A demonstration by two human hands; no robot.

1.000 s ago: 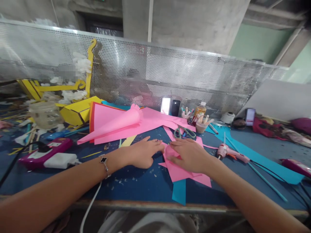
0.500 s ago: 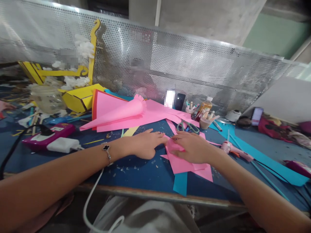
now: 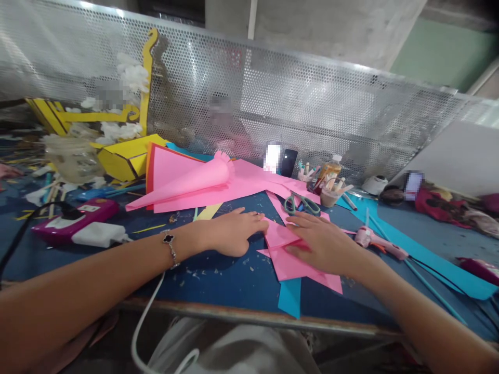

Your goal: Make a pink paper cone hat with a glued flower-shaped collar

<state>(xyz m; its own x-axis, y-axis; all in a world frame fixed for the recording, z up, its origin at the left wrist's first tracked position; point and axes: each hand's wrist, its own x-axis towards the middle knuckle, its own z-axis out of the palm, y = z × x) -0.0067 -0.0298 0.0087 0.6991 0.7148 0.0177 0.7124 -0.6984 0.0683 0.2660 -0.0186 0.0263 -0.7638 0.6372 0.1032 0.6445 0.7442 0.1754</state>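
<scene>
Keep clear of the power strip (image 3: 78,221) at far left. With the left hand (image 3: 238,231), loosely bent, perhaps pinching but hard to tell, steady the left edge of the pink paper (image 3: 290,265), lying partly under the right hand (image 3: 325,241). Mind the scissors (image 3: 307,203) just beyond. Press evenly with that hand, spread out, gripping nothing. Avoid the glue gun (image 3: 380,242) farther right.
</scene>
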